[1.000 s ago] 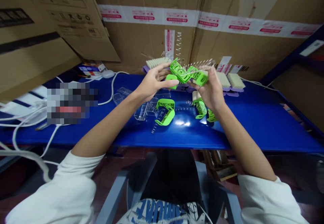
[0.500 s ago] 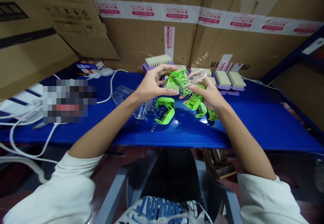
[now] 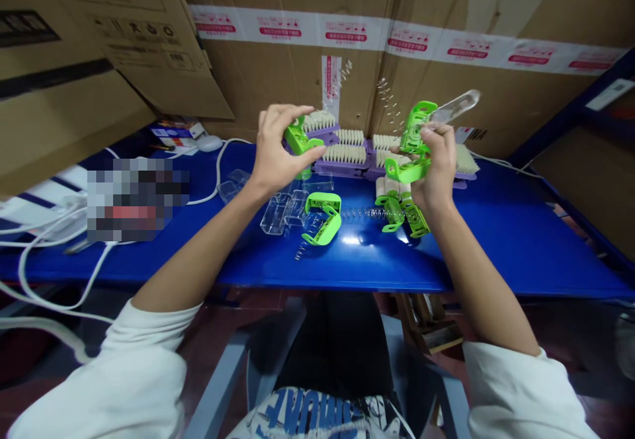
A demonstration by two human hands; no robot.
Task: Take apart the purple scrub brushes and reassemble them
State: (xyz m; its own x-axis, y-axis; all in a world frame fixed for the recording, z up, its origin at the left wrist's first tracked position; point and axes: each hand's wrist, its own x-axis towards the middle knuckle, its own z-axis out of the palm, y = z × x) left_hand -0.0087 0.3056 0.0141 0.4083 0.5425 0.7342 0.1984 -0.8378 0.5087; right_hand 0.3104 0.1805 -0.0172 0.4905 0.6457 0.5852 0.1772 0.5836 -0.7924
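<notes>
My left hand [image 3: 272, 151] is closed on a green plastic bracket [image 3: 299, 139]; a thin coil spring [image 3: 340, 83] rises beside it. Held higher on the right, my right hand [image 3: 437, 171] grips two green brackets [image 3: 415, 128] and a clear plastic strip [image 3: 457, 106]. Another spring [image 3: 388, 100] sticks up left of these. On the blue table [image 3: 347, 264] between my arms lies a loose green bracket [image 3: 326, 229] with springs around it. More green brackets [image 3: 415, 221] rest below my right hand. Clear plastic pieces [image 3: 275, 217] lie below my left hand.
Brushes [image 3: 344, 155] with purple backs and cream bristles stand in a row at the back, against a cardboard wall [image 3: 278, 75]. White cables [image 3: 218, 168] and a blurred-out item [image 3: 136, 198] occupy the left side. A white mouse-like object [image 3: 209, 142] sits behind them.
My hands have moved apart from close together. Each now carries green brackets separately, and my right hand has risen and shifted right with the clear strip. The bracket on the table has stayed put.
</notes>
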